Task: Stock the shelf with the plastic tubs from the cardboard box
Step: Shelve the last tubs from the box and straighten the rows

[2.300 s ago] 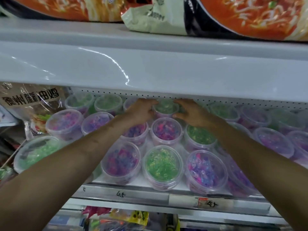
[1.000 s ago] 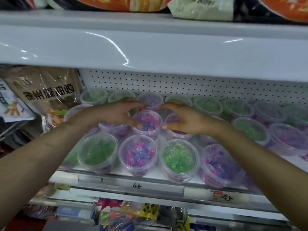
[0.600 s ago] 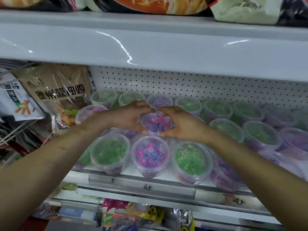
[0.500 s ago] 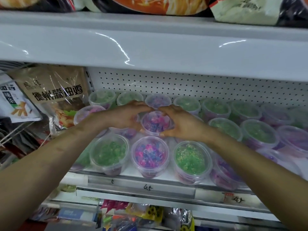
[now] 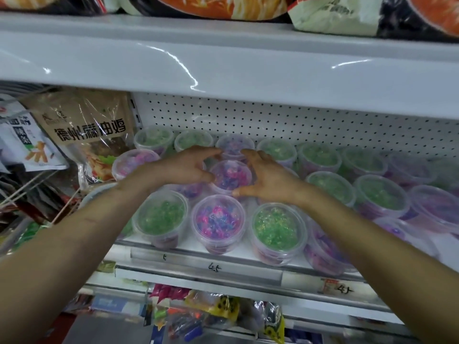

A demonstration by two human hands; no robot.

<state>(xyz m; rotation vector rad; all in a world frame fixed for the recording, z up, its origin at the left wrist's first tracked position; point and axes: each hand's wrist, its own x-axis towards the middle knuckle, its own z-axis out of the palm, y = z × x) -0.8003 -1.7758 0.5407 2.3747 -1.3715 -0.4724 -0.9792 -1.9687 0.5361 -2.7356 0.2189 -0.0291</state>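
Note:
Several clear plastic tubs of green or pink-purple sweets stand in rows on the white shelf [image 5: 188,259]. Both my hands cup one pink-purple tub [image 5: 229,173] in the second row, stacked on others. My left hand [image 5: 185,167] curls round its left side, my right hand [image 5: 263,178] round its right side. In the front row stand a green tub [image 5: 161,217], a pink tub [image 5: 218,220] and another green tub [image 5: 275,227]. No cardboard box is in view.
The upper shelf's white front edge [image 5: 223,60] overhangs close above the tubs, with noodle bags on top. A brown snack bag [image 5: 89,130] hangs at the left. A pegboard back wall [image 5: 273,122] stands behind. Packets lie on the lower shelf [image 5: 211,316].
Both hands came forward from the back row and closed round the pink-purple tub in the second row. The view shifted slightly to the left.

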